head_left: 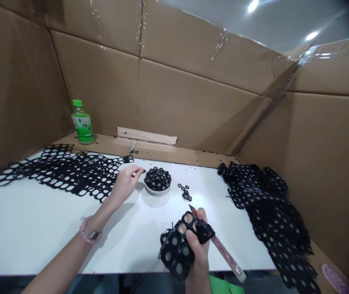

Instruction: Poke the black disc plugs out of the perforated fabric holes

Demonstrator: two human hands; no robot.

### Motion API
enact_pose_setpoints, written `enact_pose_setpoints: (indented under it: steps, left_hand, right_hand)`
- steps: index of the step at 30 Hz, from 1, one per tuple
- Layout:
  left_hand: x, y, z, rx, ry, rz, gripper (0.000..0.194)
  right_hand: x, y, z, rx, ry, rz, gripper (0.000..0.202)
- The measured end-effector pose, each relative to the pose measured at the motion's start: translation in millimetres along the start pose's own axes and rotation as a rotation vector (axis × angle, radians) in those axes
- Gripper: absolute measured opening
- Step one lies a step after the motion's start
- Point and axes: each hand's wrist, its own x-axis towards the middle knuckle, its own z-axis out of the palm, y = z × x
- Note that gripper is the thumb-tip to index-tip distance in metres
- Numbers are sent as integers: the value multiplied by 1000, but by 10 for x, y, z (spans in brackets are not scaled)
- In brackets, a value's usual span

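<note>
My left hand (127,179) is closed in a pinch on a small black piece (144,171) beside the bowl. The white bowl (156,192) is heaped with black rings with pale grey centres (157,178). In my right hand (199,249) is a crumpled black sheet dotted with grey discs (176,249), with some round holes in it. The same hand also grips a slim red pointed tool (227,257), its tip showing above the fingers. Several loose black rings with grey centres (185,195) lie on the white table to the right of the bowl.
Black netting full of round holes (79,171) spreads over the table's left side. More dotted black sheets (272,216) are piled at the right, overhanging the front edge. A green bottle (83,124) stands back left. Cardboard walls (186,98) enclose the table (54,237).
</note>
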Motion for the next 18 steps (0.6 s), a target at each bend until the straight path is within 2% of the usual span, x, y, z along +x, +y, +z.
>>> enact_pose_setpoints:
  steps: [5, 7, 10, 13, 15, 18]
  left_hand:
    - [12, -217, 268, 61, -92, 45, 21]
    - [-3, -253, 280, 62, -113, 42, 21]
    - [-10, -212, 187, 46, -96, 28, 26]
    - [-97, 26, 57, 22, -40, -3, 35]
    - [-243, 280, 3, -28, -93, -12, 37]
    - [-528, 659, -9, -236, -452, -25, 35]
  right_hand:
    - [11, 43, 25, 33, 0, 4, 41]
    - [17, 64, 16, 29, -16, 4, 39]
    - [36, 102, -25, 47, -33, 14, 37]
    - [60, 115, -58, 99, -90, -14, 37]
    - [66, 90, -49, 131, -148, 2, 35]
    - [59, 26, 0, 142, -174, 61, 34]
